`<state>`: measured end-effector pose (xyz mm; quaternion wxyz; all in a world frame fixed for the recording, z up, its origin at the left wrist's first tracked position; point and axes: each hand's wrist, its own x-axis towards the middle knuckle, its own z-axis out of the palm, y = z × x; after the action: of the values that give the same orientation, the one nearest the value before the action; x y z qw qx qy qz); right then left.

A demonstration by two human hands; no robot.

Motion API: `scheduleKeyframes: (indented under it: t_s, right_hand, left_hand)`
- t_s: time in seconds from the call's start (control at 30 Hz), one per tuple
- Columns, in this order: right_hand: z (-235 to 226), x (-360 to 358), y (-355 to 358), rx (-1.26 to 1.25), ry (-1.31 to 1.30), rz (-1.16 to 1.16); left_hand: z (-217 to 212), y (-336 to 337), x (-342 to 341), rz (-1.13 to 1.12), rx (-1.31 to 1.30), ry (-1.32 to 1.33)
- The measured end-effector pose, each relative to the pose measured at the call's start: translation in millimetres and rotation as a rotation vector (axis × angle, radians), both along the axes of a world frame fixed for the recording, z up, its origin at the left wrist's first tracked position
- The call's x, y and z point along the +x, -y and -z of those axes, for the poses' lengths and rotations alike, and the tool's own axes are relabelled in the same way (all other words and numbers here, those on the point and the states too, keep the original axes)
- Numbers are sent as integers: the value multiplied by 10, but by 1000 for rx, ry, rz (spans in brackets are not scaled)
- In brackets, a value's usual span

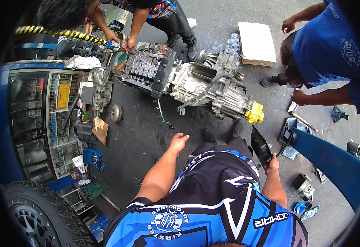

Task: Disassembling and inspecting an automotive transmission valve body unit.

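Observation:
A large grey metal gearbox (pixel 192 84) stretches across the floor in front of me, its valve body (pixel 143 68) exposed at the left. A yellow plastic wrap (pixel 254 113) covers its right end. My right hand (pixel 272 161) grips the lower edge of a black, shallow pan-like part (pixel 261 145), held tilted beside my leg. My left hand (pixel 179 143) hangs over the floor short of the gearbox, holding nothing, its fingers loosely apart. Nearest to it, a thin wire with a green and red connector (pixel 160 112) dangles from the gearbox.
One person's hands (pixel 122 41) work at the gearbox's far left end. Another person in a blue shirt (pixel 328 49) stands at right, near a white box (pixel 257 43) and a hammer (pixel 305 121). A blue beam (pixel 332 160) crosses at right. A tyre (pixel 44 218) stands lower left.

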<state>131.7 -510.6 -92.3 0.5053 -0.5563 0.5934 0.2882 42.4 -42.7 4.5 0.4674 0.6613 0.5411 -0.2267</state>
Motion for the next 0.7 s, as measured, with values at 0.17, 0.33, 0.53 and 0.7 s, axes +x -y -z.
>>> scheduleKeyframes:
  t_s: [0.17, 0.33, 0.53, 0.7]
  right_hand:
    - [-65, 81, 12, -8, -17, 0]
    - [-119, 143, -10, -17, -11, -24]
    - [-21, 108, 38, 6, 10, -24]
    - [-17, 79, 41, -2, 7, -27]
  left_hand:
    - [-29, 39, 82, -3, -1, -8]
    - [104, -2, -10, -25, 1, -2]
    - [41, 28, 15, -26, 5, 2]
    - [-35, 46, 40, -29, 13, -6]
